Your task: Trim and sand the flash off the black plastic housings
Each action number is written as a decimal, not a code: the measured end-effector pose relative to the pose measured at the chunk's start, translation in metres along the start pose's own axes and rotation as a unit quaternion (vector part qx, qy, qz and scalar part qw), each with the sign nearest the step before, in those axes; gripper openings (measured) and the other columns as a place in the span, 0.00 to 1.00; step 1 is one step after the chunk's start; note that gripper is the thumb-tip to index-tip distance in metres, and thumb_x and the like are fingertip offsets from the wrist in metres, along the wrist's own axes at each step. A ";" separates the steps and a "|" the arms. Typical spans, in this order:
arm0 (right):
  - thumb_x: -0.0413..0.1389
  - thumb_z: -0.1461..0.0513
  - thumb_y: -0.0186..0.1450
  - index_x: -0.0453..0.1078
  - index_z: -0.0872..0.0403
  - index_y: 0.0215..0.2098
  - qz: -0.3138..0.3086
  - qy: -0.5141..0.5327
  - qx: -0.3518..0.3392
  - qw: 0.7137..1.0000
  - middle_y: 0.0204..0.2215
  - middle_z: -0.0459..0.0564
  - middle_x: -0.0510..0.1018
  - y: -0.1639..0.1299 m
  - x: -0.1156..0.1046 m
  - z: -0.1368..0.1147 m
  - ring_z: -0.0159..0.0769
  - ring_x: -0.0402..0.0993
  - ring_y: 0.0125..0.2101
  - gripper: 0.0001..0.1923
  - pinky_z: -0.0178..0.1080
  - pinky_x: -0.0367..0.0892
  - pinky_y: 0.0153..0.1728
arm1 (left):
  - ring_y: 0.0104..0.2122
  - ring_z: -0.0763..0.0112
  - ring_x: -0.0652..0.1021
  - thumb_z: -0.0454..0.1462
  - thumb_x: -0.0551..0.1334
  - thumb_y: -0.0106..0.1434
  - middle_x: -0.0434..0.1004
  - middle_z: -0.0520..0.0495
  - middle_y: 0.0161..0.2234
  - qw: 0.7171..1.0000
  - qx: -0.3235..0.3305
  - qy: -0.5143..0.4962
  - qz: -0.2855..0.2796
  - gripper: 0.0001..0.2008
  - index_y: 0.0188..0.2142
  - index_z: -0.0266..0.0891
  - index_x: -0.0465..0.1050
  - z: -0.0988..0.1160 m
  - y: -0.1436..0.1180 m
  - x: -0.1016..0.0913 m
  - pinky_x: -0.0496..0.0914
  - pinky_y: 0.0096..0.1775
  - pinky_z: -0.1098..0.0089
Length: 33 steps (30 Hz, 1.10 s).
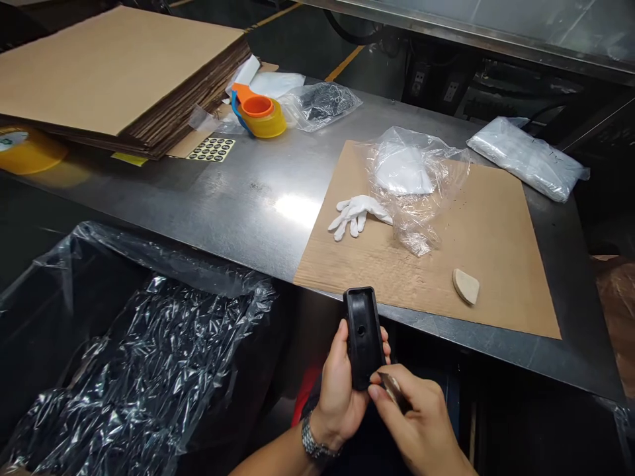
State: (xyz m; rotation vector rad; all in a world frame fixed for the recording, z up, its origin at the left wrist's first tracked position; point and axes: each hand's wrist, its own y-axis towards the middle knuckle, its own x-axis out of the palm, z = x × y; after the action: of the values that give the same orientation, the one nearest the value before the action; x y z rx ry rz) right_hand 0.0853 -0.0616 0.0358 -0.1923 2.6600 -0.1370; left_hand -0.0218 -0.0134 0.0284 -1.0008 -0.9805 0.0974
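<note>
Black part (364, 354) is sitting in the left hand (338, 391), in front of the bench's (213, 211) near edge, open hollow facing the camera, far end overlapping the edge in view. Left grip is clamped on it: thumb along one side, fingers wrapping round the other. Right hand (427, 411) is pinching a thin metal tool (393, 389) between thumb and fingers, right at the part's near end. Can't tell if the tip is touching; fingertips are hiding it.

For clean work: the left palm should be backing the part firmly, left fingers staying out of the tool's line. Right thumb should be bracing near the rim, strokes short and light, tool lying shallow so it isn't gouging the wall. I'd be turning the part for a better view of that end.

Around: cardboard sheet (501, 244) is lying on the bench, carrying a white glove (358, 213), a crumpled clear bag (404, 172) and a tan block (466, 287). Tape dispenser (265, 124) and cardboard stack (119, 69) are sitting far left. Dark film (143, 377) is filling the space at lower left. Bench edge is limiting forward elbow room; watch (317, 441) could be catching on it.
</note>
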 end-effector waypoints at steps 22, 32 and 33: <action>0.51 0.55 0.64 0.60 0.54 0.19 -0.058 -0.165 -0.054 0.983 0.16 0.40 0.67 0.021 -0.035 0.001 0.24 0.61 0.18 0.19 0.30 0.52 0.22 | 0.13 0.76 0.68 0.45 0.57 0.60 0.67 0.52 0.13 0.989 -0.090 0.117 0.008 0.18 0.21 0.35 0.70 -0.012 -0.007 0.004 0.63 0.18 0.75; 0.52 0.57 0.63 0.73 0.55 0.39 -0.017 -0.109 -0.010 0.994 0.23 0.45 0.75 0.049 -0.065 0.016 0.30 0.69 0.22 0.12 0.31 0.60 0.24 | 0.18 0.74 0.72 0.49 0.52 0.62 0.74 0.44 0.24 0.967 -0.097 0.235 -0.023 0.21 0.30 0.32 0.69 -0.015 -0.011 -0.003 0.66 0.20 0.76; 0.51 0.57 0.63 0.74 0.55 0.35 -0.029 -0.101 -0.010 0.994 0.22 0.45 0.75 0.052 -0.065 0.017 0.29 0.69 0.22 0.12 0.31 0.60 0.24 | 0.18 0.74 0.72 0.49 0.51 0.62 0.74 0.43 0.23 0.966 -0.104 0.235 -0.025 0.22 0.29 0.32 0.69 -0.014 -0.010 -0.004 0.66 0.20 0.76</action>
State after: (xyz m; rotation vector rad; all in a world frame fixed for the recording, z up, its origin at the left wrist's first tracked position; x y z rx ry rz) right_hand 0.1448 -0.0015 0.0426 -0.2755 2.4567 -0.1049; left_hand -0.0171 -0.0307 0.0310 -1.1235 -0.5844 -0.2798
